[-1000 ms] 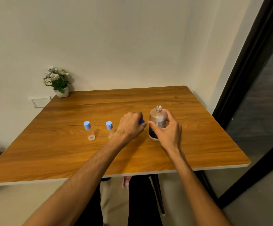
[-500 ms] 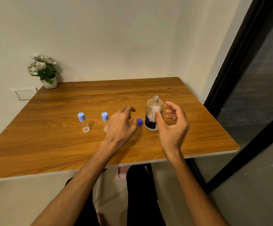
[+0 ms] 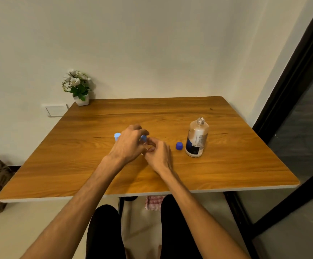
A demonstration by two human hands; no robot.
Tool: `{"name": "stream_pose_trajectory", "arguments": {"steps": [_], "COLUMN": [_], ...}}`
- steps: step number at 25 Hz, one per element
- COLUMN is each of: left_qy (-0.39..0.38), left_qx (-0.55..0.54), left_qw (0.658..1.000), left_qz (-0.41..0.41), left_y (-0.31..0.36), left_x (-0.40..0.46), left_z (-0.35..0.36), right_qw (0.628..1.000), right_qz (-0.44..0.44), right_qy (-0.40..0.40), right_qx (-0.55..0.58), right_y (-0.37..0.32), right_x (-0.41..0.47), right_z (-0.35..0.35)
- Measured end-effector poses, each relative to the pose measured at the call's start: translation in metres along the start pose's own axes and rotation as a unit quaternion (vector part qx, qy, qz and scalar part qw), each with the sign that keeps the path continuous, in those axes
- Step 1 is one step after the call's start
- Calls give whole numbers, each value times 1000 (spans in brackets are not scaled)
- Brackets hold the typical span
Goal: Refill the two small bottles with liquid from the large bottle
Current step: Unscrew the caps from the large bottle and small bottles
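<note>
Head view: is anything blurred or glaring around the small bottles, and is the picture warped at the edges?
Head view: warm, dim light, slightly soft throughout; both hands cover the nearer small bottle, so only its light blue cap shows; soft sheen on the large bottle, no harsh glare; wide-angle bending curves the door frame and the table edge.

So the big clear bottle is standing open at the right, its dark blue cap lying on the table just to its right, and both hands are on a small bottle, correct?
Not quite: the dark blue cap lies just left of the big clear bottle, between it and the hands. The head view shows this. The bottle does stand open, and the left hand and right hand are together at a small light-blue-capped bottle.
</note>
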State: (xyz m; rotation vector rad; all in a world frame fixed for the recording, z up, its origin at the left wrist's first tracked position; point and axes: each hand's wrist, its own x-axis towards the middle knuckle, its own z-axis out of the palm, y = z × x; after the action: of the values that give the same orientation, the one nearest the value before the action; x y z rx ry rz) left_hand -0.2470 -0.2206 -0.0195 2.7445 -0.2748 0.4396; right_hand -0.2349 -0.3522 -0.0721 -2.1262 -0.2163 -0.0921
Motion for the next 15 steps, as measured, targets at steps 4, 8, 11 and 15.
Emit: {"name": "stream_pose_trajectory", "arguments": {"steps": [4, 8, 11, 15], "left_qy": [39, 80, 97, 124], "left_qx": [-13, -43, -77, -66], "left_qw": [999, 992, 986, 977], "left_qz": [-8, -84, -109, -159], "left_y": [-4, 18, 32, 44], "left_x": [-2, 4, 5, 2], "left_z": [10, 25, 34, 43], "right_qw": [999, 996, 993, 987], "right_qz": [-15, -26, -17, -31], "right_qy": [41, 73, 106, 141], "right_qx": [-21, -48, -57, -76], "right_y": [14, 25, 32, 39], "right_x": [-6, -15, -22, -30], "right_z": [-7, -18, -32, -37]}}
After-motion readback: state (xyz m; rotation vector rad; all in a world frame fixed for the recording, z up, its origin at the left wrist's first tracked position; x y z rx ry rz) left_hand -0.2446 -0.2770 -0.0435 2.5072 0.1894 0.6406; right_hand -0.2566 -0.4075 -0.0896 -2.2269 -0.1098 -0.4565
